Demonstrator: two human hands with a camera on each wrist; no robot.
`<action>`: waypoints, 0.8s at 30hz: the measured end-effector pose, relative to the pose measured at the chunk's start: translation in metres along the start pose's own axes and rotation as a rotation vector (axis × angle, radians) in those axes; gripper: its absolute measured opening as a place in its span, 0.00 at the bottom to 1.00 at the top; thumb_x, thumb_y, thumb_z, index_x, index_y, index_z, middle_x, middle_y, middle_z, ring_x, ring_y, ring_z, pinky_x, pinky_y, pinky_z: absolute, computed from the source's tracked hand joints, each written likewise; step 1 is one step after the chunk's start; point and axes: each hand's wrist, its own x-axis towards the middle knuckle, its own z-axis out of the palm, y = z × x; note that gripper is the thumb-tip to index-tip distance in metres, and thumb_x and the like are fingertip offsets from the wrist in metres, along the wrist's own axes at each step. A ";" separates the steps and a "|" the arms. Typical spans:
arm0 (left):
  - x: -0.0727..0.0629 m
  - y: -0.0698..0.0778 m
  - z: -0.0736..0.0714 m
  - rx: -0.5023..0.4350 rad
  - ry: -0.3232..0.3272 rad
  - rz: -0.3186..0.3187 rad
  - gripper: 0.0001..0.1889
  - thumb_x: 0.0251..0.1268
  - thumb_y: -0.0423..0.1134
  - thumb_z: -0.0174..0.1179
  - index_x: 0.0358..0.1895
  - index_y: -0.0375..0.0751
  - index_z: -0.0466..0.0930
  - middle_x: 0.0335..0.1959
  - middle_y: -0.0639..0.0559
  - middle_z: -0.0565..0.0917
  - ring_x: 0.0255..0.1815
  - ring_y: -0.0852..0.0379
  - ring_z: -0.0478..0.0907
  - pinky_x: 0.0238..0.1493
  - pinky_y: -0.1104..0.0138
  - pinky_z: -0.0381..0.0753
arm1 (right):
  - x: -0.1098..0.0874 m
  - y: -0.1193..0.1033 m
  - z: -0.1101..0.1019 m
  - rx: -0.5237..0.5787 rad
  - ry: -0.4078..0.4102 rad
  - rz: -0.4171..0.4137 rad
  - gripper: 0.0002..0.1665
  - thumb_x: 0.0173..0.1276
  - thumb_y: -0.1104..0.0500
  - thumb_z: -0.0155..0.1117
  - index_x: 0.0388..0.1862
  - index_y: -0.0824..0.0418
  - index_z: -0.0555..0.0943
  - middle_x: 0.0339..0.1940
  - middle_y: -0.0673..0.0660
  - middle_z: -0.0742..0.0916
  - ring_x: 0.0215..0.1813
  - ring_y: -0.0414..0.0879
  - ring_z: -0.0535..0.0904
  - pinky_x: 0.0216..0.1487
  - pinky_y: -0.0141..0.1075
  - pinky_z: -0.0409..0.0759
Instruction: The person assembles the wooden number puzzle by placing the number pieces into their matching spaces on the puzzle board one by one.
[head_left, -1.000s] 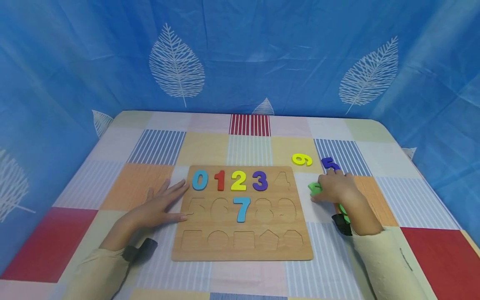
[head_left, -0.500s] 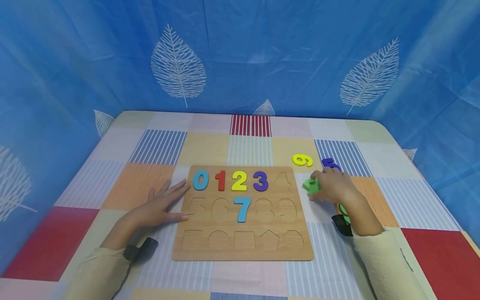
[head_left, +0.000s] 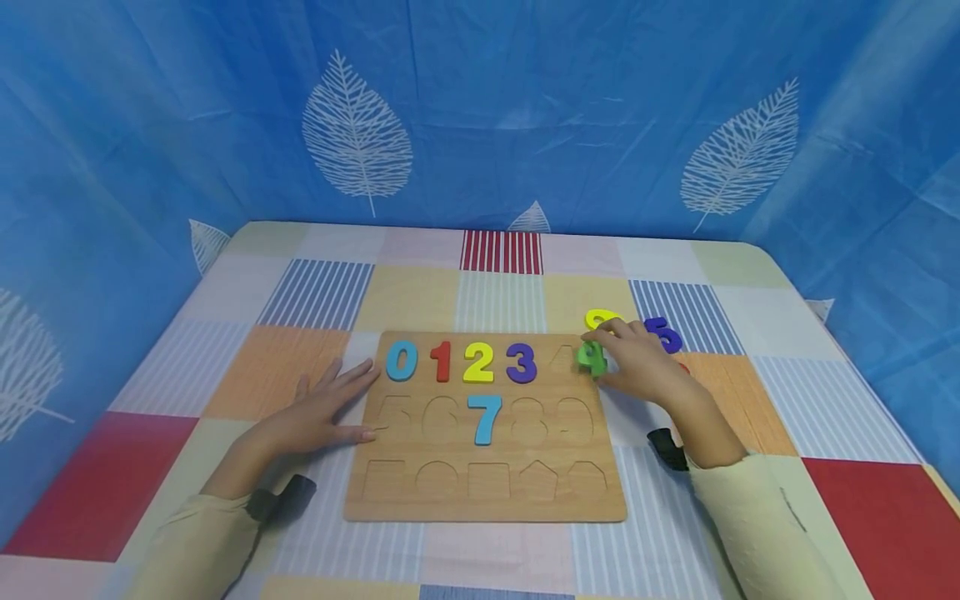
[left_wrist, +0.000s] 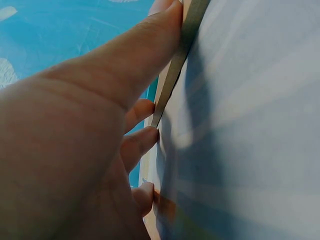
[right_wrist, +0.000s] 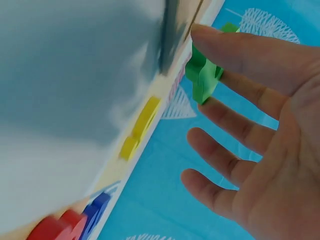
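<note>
A wooden puzzle board (head_left: pixel 480 500) lies on the table with several number-shaped and other recesses. In its top row sit a light-blue 0, a red 1, a yellow 2 and a purple 3 (head_left: pixel 521 363); a light-blue 7 (head_left: pixel 483 419) is in the middle row. My right hand (head_left: pixel 648 367) pinches a green number 4 (right_wrist: pixel 205 75) between thumb and fingers, above the board's upper right edge beside the 4-shaped recess (head_left: pixel 562 357). My left hand (head_left: pixel 315 412) lies with spread fingers at the board's left edge, thumb and fingertips touching it.
Behind the right hand lies a yellow curved number (head_left: pixel 600 318), partly hidden. A purple 5 (head_left: pixel 663 334) is to its right. Red pieces (right_wrist: pixel 52 230) show in the right wrist view. A blue leaf-print curtain (head_left: pixel 510 125) stands behind the patchwork-covered table.
My right hand has picked up the green 4 from the table and carried it left to the board's edge. The purple 5 is now uncovered. My left hand stays in place.
</note>
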 end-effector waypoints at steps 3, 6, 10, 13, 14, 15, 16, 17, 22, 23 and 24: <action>0.000 0.000 0.000 0.004 0.001 -0.002 0.45 0.50 0.59 0.61 0.70 0.47 0.53 0.73 0.42 0.51 0.71 0.31 0.32 0.59 0.31 0.24 | 0.005 -0.008 -0.001 0.018 -0.010 0.003 0.34 0.50 0.62 0.72 0.58 0.58 0.73 0.58 0.64 0.74 0.59 0.64 0.64 0.56 0.61 0.64; 0.000 0.000 0.000 0.002 0.004 0.000 0.45 0.50 0.59 0.61 0.70 0.47 0.53 0.73 0.42 0.51 0.71 0.31 0.32 0.59 0.31 0.24 | 0.009 -0.013 -0.001 0.030 -0.019 0.002 0.35 0.50 0.62 0.72 0.59 0.57 0.73 0.58 0.63 0.74 0.60 0.64 0.64 0.57 0.60 0.64; -0.001 0.000 0.000 -0.006 0.005 -0.002 0.45 0.50 0.60 0.61 0.70 0.48 0.53 0.73 0.42 0.51 0.71 0.31 0.32 0.59 0.31 0.23 | 0.012 -0.017 0.000 0.035 -0.033 -0.020 0.34 0.50 0.63 0.71 0.59 0.58 0.73 0.57 0.63 0.74 0.60 0.63 0.64 0.58 0.61 0.63; -0.001 0.001 0.001 -0.010 0.004 -0.004 0.45 0.50 0.60 0.61 0.71 0.49 0.53 0.73 0.42 0.51 0.72 0.32 0.31 0.59 0.32 0.23 | 0.014 -0.019 0.001 0.044 -0.042 -0.025 0.34 0.50 0.64 0.71 0.58 0.58 0.73 0.57 0.62 0.75 0.59 0.63 0.65 0.58 0.62 0.62; -0.001 0.001 0.000 -0.012 0.004 -0.004 0.45 0.50 0.60 0.61 0.70 0.49 0.53 0.73 0.42 0.51 0.72 0.32 0.31 0.59 0.32 0.23 | 0.014 -0.019 0.002 0.047 -0.045 -0.025 0.34 0.50 0.64 0.71 0.58 0.57 0.73 0.57 0.62 0.75 0.59 0.63 0.65 0.58 0.62 0.62; -0.001 0.001 0.000 -0.012 0.004 -0.004 0.45 0.50 0.60 0.61 0.70 0.49 0.53 0.73 0.42 0.51 0.72 0.32 0.31 0.59 0.32 0.23 | 0.014 -0.020 0.003 0.048 -0.049 -0.022 0.34 0.50 0.64 0.71 0.58 0.57 0.74 0.57 0.62 0.75 0.60 0.63 0.64 0.59 0.62 0.62; -0.001 0.001 0.000 -0.013 0.004 -0.004 0.45 0.50 0.60 0.61 0.70 0.49 0.53 0.73 0.42 0.51 0.72 0.32 0.31 0.59 0.32 0.23 | 0.015 -0.020 0.004 0.047 -0.053 -0.022 0.34 0.50 0.64 0.71 0.58 0.57 0.74 0.57 0.62 0.75 0.60 0.63 0.64 0.59 0.62 0.62; -0.001 0.001 0.000 -0.014 0.004 -0.003 0.45 0.50 0.59 0.61 0.70 0.49 0.53 0.73 0.42 0.51 0.72 0.32 0.31 0.59 0.32 0.23 | 0.016 -0.020 0.005 0.045 -0.058 -0.023 0.33 0.50 0.64 0.71 0.58 0.56 0.74 0.57 0.62 0.75 0.60 0.63 0.65 0.58 0.62 0.62; -0.002 0.002 0.000 -0.016 -0.002 -0.005 0.45 0.50 0.59 0.61 0.70 0.48 0.53 0.73 0.42 0.51 0.72 0.32 0.31 0.59 0.32 0.23 | 0.018 -0.018 0.009 0.032 -0.080 -0.042 0.32 0.51 0.63 0.70 0.57 0.56 0.75 0.57 0.61 0.76 0.57 0.62 0.66 0.56 0.59 0.66; -0.002 0.002 0.000 -0.015 -0.003 -0.006 0.45 0.50 0.59 0.61 0.71 0.47 0.53 0.73 0.42 0.51 0.72 0.32 0.31 0.59 0.32 0.23 | 0.019 -0.018 0.009 0.035 -0.083 -0.050 0.31 0.51 0.63 0.70 0.57 0.56 0.75 0.56 0.61 0.76 0.56 0.61 0.67 0.55 0.58 0.67; -0.002 0.002 0.000 -0.014 -0.003 -0.005 0.45 0.50 0.59 0.61 0.71 0.47 0.53 0.73 0.42 0.51 0.72 0.32 0.31 0.59 0.32 0.23 | 0.019 -0.017 0.009 0.038 -0.086 -0.056 0.31 0.51 0.64 0.70 0.56 0.56 0.75 0.56 0.61 0.76 0.56 0.61 0.67 0.55 0.57 0.67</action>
